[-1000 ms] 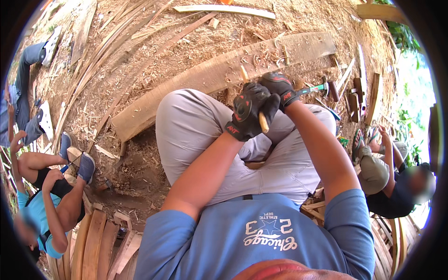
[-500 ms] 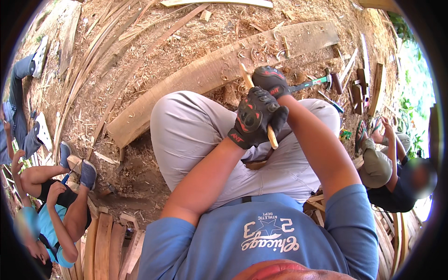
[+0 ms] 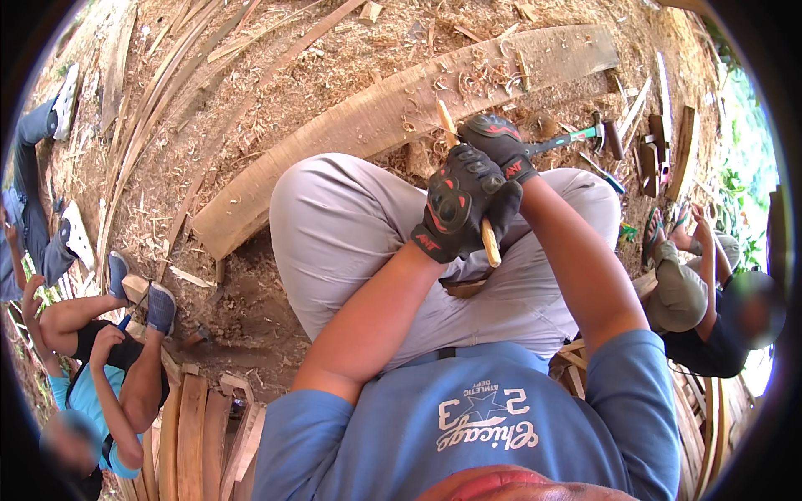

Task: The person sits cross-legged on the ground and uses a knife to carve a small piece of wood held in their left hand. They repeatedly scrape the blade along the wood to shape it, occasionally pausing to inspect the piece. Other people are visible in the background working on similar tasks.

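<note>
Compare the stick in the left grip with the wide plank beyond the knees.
The stick is short and slim; the plank is far longer and broader. The stick looks paler, the plank browner. The stick is held in the left grip, while the plank lies unheld, with curled shavings on it. Both look like wood.

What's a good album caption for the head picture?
Wooden stick in the gloved left grip, a shaving-strewn curved plank lying beyond.
</note>
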Tool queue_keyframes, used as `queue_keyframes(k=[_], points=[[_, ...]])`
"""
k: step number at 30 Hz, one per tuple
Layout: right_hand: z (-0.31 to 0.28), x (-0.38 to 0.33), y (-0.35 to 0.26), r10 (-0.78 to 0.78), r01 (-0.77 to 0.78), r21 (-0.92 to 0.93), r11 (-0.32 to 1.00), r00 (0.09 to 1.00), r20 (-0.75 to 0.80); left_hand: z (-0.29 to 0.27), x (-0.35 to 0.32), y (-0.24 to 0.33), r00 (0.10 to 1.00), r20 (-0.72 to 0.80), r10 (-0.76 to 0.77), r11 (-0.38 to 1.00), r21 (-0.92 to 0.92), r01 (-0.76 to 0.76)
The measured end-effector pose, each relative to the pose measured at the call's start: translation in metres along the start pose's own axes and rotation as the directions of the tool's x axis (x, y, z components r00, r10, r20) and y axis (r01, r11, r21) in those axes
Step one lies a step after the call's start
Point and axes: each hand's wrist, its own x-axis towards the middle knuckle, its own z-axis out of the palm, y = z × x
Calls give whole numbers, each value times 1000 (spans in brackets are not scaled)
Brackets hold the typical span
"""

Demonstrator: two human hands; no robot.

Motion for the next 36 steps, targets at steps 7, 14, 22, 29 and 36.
queue_keyframes(k=[7, 14, 22, 29, 36], points=[[-25, -3, -31, 159, -155, 59, 986, 984, -78, -5, 0, -5, 993, -61, 104, 994, 24, -102], [16, 36, -14, 377, -361, 197, 911, 925, -49, -1, 0, 6, 982, -37, 183, 973, 151, -176], [-25, -16, -33, 212, -208, 208, 956, 977, 2, -6, -5, 1, 994, -10, 112, 982, 155, -109], [-8, 5, -30, 239, -236, 194, 952, 971, 9, -11, -4, 6, 994, -103, -47, 997, 56, 53], [-27, 9, -52, 436, -410, 282, 868, 899, -35, -15, -8, 1, 974, -149, -171, 972, 138, 192]])
